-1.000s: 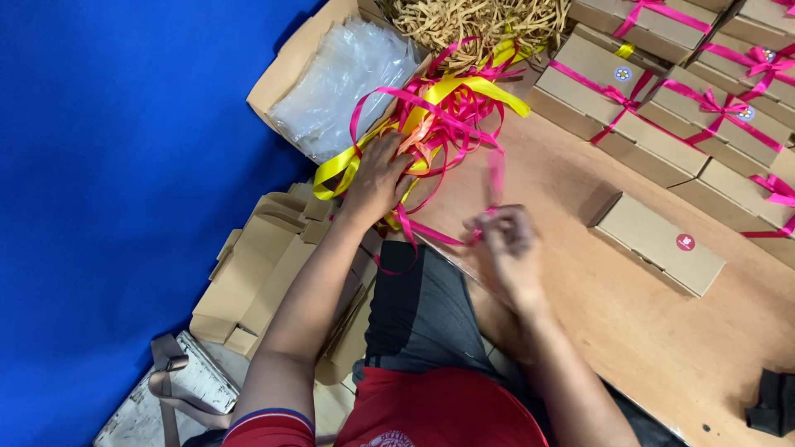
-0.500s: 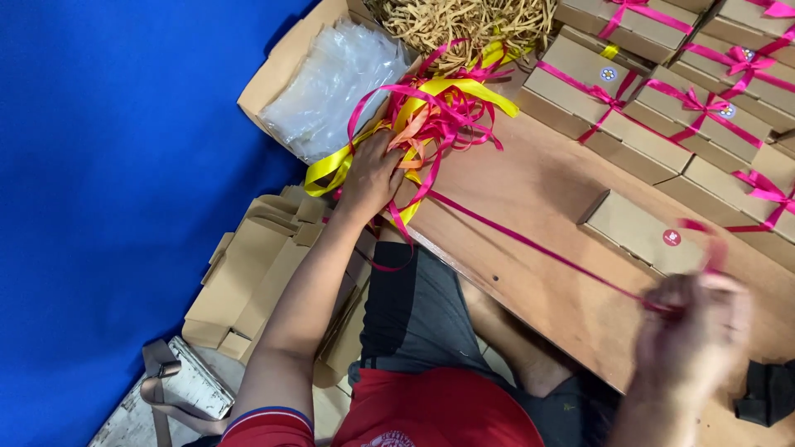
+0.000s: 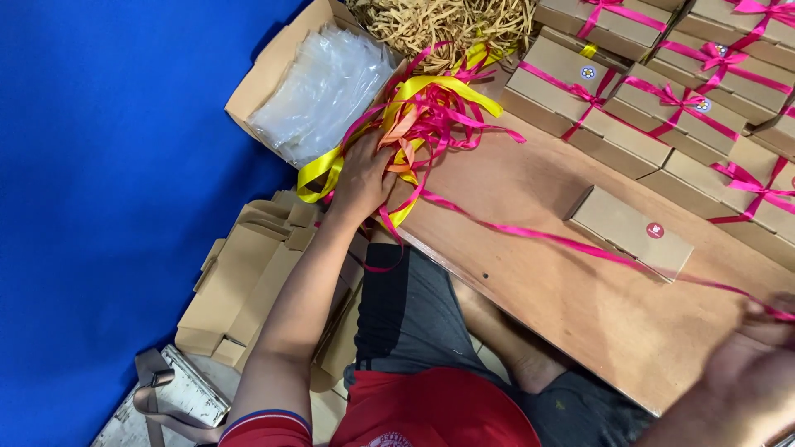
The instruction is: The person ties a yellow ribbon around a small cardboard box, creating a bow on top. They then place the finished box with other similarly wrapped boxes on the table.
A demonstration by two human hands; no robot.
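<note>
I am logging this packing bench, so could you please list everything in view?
Tangled pile of pink and yellow satin ribbons: one, table's left end.
Long pink ribbon strand: one, stretched across the table.
Plain brown cardboard box with red sticker: one, mid-table.
Brown boxes tied with pink ribbon: at least six, far right.
Tan shredded paper filler: one heap, top.
Clear plastic bags in open carton: one stack, top left.
Flat folded brown cartons: several, floor.
Wooden table: one.
Blue backdrop: left.
Left hand: pressing the pile.
Right hand: blurred, pulling the strand.
</note>
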